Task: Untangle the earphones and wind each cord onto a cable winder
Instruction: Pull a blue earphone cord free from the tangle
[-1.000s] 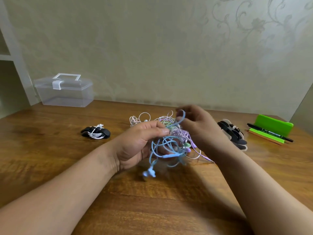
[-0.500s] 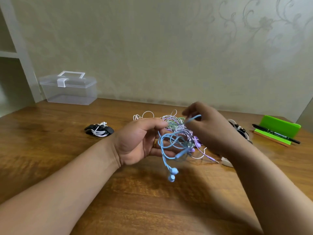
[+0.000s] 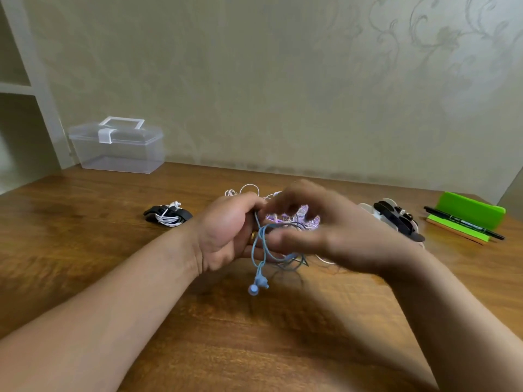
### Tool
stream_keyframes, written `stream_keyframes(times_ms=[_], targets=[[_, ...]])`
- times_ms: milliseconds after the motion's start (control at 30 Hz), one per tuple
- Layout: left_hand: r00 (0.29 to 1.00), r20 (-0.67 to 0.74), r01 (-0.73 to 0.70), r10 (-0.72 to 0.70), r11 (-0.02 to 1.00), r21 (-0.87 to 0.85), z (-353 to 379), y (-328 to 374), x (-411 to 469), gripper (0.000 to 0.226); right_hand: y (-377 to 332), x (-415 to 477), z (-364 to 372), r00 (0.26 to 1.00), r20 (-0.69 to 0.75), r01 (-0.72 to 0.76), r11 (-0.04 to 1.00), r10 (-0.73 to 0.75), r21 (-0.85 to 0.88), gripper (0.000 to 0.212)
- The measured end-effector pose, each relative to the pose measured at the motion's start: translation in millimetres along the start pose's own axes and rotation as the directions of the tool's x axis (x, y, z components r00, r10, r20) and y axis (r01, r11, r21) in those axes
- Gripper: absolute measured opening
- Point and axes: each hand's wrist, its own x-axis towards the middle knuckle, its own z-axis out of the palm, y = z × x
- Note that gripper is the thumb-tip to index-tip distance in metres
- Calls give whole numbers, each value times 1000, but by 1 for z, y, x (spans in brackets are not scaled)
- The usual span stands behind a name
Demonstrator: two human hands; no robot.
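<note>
**Blue cord in your left hand, right hand blurred over the tangle**

Your left hand (image 3: 226, 230) is curled round the blue earphone cord (image 3: 261, 250), which comes out between thumb and fingers and drops in loose loops below the palm. A ring (image 3: 252, 236) shows on one of the bent fingers. The two blue earbuds (image 3: 256, 285) hang side by side at the bottom of the cord, above the wooden table (image 3: 113, 278).

Your right hand (image 3: 342, 239) is close beside the left, arched over the loops with the thumb reaching toward the blue cord. It is smeared with motion blur, so you cannot tell whether it pinches a strand or only hovers.

Behind both hands, the tangle (image 3: 300, 217) of purple and white cords lies on the table, partly hidden by your fingers.

To your left, well apart from the hands, a white earphone (image 3: 169, 219) is wound on a black winder (image 3: 184, 213). To your right sits a pile of spare winders (image 3: 396, 219), black and white. Beyond them a black pen (image 3: 464, 223) lies in front of a green stand (image 3: 469, 207). A clear box (image 3: 119, 154) with a white latch stands at the back left, against the wall.
</note>
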Motion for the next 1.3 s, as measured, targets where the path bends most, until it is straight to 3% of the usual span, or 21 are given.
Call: stream_keyframes(times_ms=[100,233,333,400,533,600,667,800,933,1033,1200,1300], targets=[[999,-2,-42,42,998,37,1,2,-1,36,1,4,19,999,26,49,974,-44,-223,28],[996,46,-72,70,996,53,-1,3,-2,27,7,4,7,991,-114,-86,979,65,-186,14],[973,-86,-189,214,954,232,-8,1,2,32,11,5,1,960,-242,-174,979,144,-106,13],[938,-161,-272,307,940,208,-13,2,5,35,13,4,-3,936,-259,-245,970,238,6,7],[889,-266,-365,373,927,81,-19,7,8,39,20,-1,-13,947,-125,-297,955,297,19,14],[886,-258,-383,386,922,63,-17,6,8,40,18,-2,-13,956,19,-291,956,292,-42,32],[895,-214,-391,392,919,48,-12,5,5,37,15,-2,-10,957,69,-278,960,281,-41,38],[907,-154,-384,393,919,85,-6,4,2,33,22,-2,-14,965,137,-252,942,225,222,52],[880,-181,-420,439,898,135,-10,4,4,28,25,-6,-20,937,332,-231,902,106,366,22],[874,-148,-438,463,882,171,-11,4,4,26,29,-5,-15,914,393,-284,857,105,430,17],[861,-94,-443,500,828,344,-10,4,1,31,28,0,-4,949,279,-285,775,146,565,16],[858,58,-486,511,770,413,-11,3,-3,35,27,3,-5,974,140,-226,737,178,637,21]])
